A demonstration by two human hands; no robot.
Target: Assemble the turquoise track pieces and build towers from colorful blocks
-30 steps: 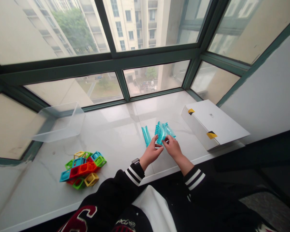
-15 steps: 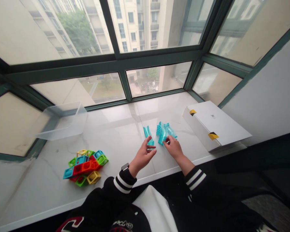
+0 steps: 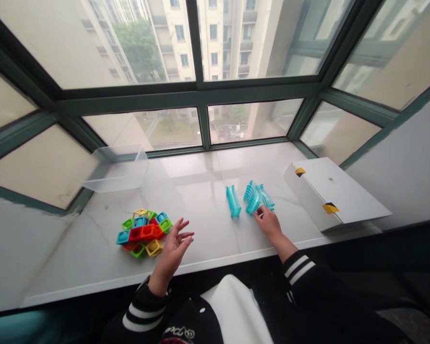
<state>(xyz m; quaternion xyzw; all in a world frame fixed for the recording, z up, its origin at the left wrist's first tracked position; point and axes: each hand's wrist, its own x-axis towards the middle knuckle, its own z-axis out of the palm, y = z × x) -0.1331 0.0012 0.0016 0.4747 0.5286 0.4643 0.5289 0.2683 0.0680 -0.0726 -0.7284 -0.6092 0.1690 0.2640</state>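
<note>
My left hand (image 3: 173,249) hovers above the front of the white ledge, fingers spread, with nothing in it. It is just right of a pile of red, blue, green and yellow toy blocks (image 3: 145,232) with openings in their faces. My right hand (image 3: 270,223) pinches the near end of a curved, translucent turquoise track piece (image 3: 252,195); the fingers partly cover that end. Behind its right side lies another turquoise track piece (image 3: 267,197), partly hidden. A straight turquoise track piece (image 3: 233,200) rests on its own to the left, apart from both hands.
A clear plastic bin (image 3: 118,177) stands at the back left by the window. On the right is a white box (image 3: 340,191) with yellow-and-black tabs. The marble-look ledge (image 3: 197,191) ends at a straight front edge, close to my body. Green window frames enclose the back.
My left hand has moved left, away from the straight track piece toward the blocks. My right hand stays at the curved piece. The whole view has shifted slightly.
</note>
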